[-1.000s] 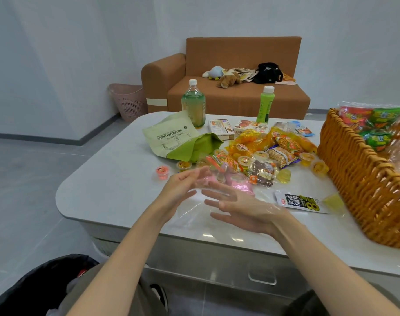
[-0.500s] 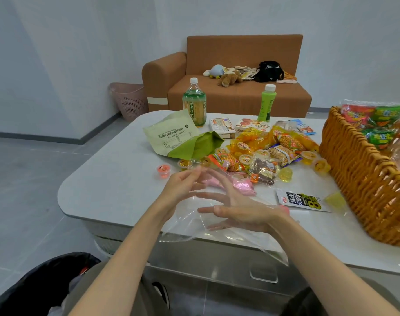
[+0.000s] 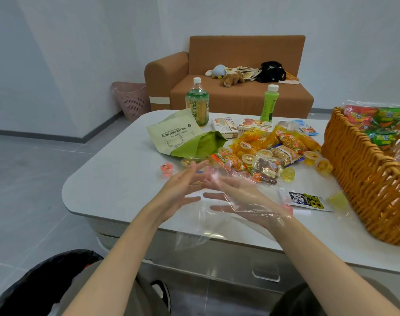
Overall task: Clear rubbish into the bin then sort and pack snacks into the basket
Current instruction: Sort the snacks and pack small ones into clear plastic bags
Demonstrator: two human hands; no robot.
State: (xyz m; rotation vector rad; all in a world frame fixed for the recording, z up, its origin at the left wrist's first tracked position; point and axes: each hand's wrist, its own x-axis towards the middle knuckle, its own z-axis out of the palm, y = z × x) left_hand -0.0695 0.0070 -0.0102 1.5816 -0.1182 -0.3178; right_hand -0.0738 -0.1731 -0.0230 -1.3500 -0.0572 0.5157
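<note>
The left hand [image 3: 183, 190] is held above the near edge of the table [image 3: 116, 179], palm turned inward and fingers straight, gripping nothing. Its fingertips reach the top of a clear plastic bag [image 3: 194, 233], but I cannot tell whether they touch the film.

At the far left, low by the person's knee, is the bin [image 3: 34, 288] with a black liner. A pink laundry basket [image 3: 132, 99] stands on the floor by the wall. On the table, a small red jelly cup [image 3: 167, 168] sits just left of the left hand's fingers. Behind it lie a pale green pouch [image 3: 183, 137] and an upright tea bottle [image 3: 197, 103].

The plastic bag is draped over the right hand [image 3: 247, 201] and hangs down past the table edge. Under the film the right hand's fingers are spread and straight, not clenched, pointing toward the left palm.

Beyond the hands is a heap of snacks [image 3: 274, 151]: orange packets, jelly cups and biscuit boxes. A green bottle [image 3: 270, 103] stands behind them. To the right lie a black sachet [image 3: 308, 201] and a yellow jelly [image 3: 337, 199], next to the wicker basket [image 3: 365, 179]. The basket holds red and green packets [image 3: 377, 124].
</note>
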